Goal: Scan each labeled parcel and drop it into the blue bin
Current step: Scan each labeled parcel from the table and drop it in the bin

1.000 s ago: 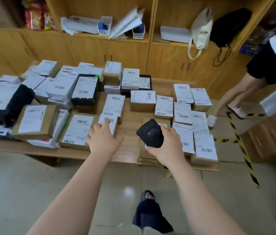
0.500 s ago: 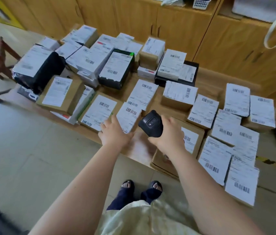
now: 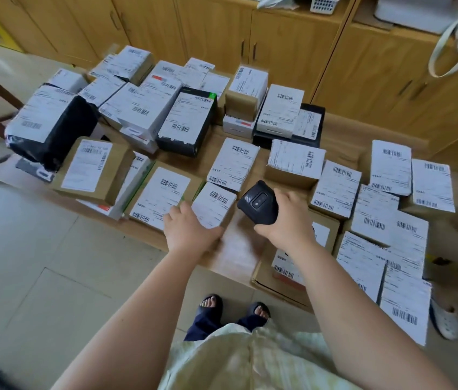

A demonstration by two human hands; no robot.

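— So, what did the hands hold?
— The right hand point(image 3: 288, 220) gripped a black scanner point(image 3: 258, 203). The left hand point(image 3: 191, 232) clasped the near edge of a small labeled parcel point(image 3: 214, 205), which sat on the table point(image 3: 239, 249) just left of the scanner.

My right hand point(image 3: 286, 220) wraps the scanner point(image 3: 258, 204) so its handle is hidden, and my right forearm covers the middle of the label on the flat carton point(image 3: 317, 235) just behind the scanner's grip. My left hand point(image 3: 191, 232) hides the near edge of the small parcel point(image 3: 213, 205) just left of the scanner. Far right of the scanner, a white shoe point(image 3: 445, 322) shows but its wearer is cut off by the edge, and the label print everywhere is too small for me to read.
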